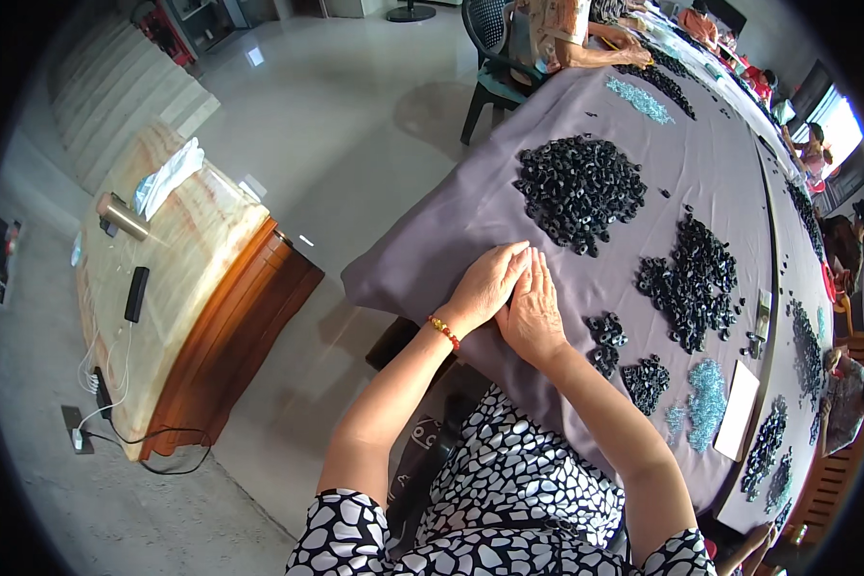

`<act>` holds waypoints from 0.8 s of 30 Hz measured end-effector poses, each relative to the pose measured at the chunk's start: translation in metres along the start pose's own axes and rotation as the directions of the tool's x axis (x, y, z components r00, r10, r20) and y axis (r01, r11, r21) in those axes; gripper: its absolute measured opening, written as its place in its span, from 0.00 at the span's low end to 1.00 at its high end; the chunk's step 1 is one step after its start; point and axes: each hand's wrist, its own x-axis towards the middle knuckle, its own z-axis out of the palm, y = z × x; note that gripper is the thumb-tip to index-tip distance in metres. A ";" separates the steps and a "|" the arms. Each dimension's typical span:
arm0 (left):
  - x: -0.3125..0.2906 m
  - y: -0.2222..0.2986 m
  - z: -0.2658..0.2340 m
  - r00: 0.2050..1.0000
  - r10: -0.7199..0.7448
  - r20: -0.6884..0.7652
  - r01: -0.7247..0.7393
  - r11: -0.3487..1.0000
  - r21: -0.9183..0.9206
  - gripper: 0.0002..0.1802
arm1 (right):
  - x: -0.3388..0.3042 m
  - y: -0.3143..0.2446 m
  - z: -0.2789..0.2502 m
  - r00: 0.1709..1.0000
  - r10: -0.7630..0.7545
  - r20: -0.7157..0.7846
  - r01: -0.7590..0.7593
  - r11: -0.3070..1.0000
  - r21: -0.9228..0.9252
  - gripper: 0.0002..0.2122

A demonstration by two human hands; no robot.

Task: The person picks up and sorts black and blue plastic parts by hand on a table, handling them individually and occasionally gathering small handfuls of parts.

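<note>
Clothes (pixel 523 485): black with white patches, lower edge, closest to camera.
Left hand (pixel 487 284): laid against the right one, over the near edge of the desk (pixel 422 252); red bead bracelet (pixel 444 332) on the wrist.
Right hand (pixel 532 322): touching the left, tips side by side.
Fingers (pixel 541 278): straight and together on both hands, no grip visible. Can't tell if anything sits under the palms.
Big pile (pixel 582 192): black pieces, on the cloth just beyond the fingertips, apart from them.
Second pile (pixel 691 283): same black pieces, right of the hands, farther off.
Small pile (pixel 646 382): black, near the right forearm.
Blue pile (pixel 706 405): pale bits, beside white card (pixel 738 411).
Desk cover: purple-grey cloth, wrinkled.
Co-worker (pixel 558 34): upper edge, forearm over the desk.
Cabinet (pixel 211 331): left, well apart from the desk; flask (pixel 123 217) and black box (pixel 137 294) on top.
</note>
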 end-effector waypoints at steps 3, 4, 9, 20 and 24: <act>-0.005 0.001 -0.002 0.998 -0.055 -0.038 0.052 0.996 -0.072 0.26 | -0.002 0.003 -0.002 0.998 0.021 0.056 -0.025 0.997 0.074 0.43; -0.007 0.000 -0.003 0.997 -0.059 -0.040 0.057 0.996 -0.067 0.26 | -0.004 0.000 -0.005 0.997 0.021 0.077 -0.032 0.988 0.148 0.45; -0.011 0.008 -0.008 0.976 -0.218 -0.020 0.197 0.916 -0.349 0.32 | -0.019 -0.014 -0.032 0.984 -0.026 0.177 0.011 0.996 0.086 0.53; -0.007 0.002 -0.013 0.970 -0.219 0.107 0.244 0.869 -0.430 0.35 | -0.002 -0.009 -0.008 1.000 -0.005 0.031 0.003 0.999 0.041 0.46; -0.011 0.006 -0.003 0.975 -0.220 0.035 0.207 0.842 -0.498 0.34 | 0.005 -0.009 -0.004 1.000 -0.016 -0.020 0.016 0.999 0.030 0.42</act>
